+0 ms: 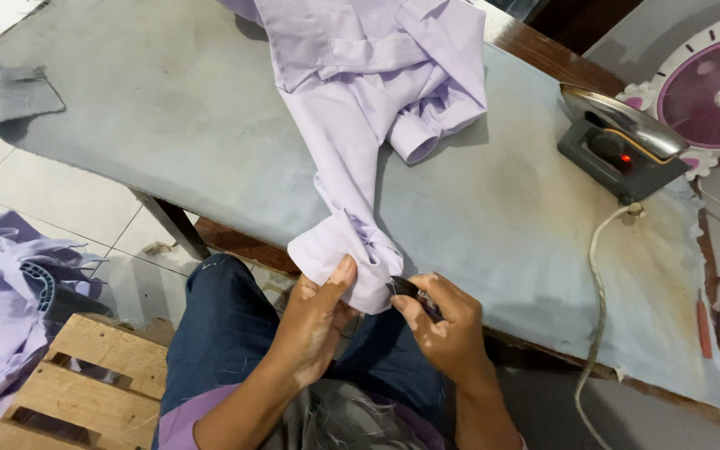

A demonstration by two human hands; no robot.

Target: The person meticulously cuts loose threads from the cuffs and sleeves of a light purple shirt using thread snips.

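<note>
So the lilac shirt is piled up at the far middle of the tabletop, and one long sleeve runs from that pile straight toward the near edge, ending in the cuff that hangs just over the edge. That near-far line is the thing to watch: the cuff is the end closest to the person, the rest of the garment trails away far. The left hand has its grip closed on the cuff, thumb on top pressing the fabric. The right hand sits just right of the cuff, pinched shut on a small dark tool whose tip points left at the cuff edge, pretty much touching it. An iron rests far right, well apart, cord trailing near.
</note>
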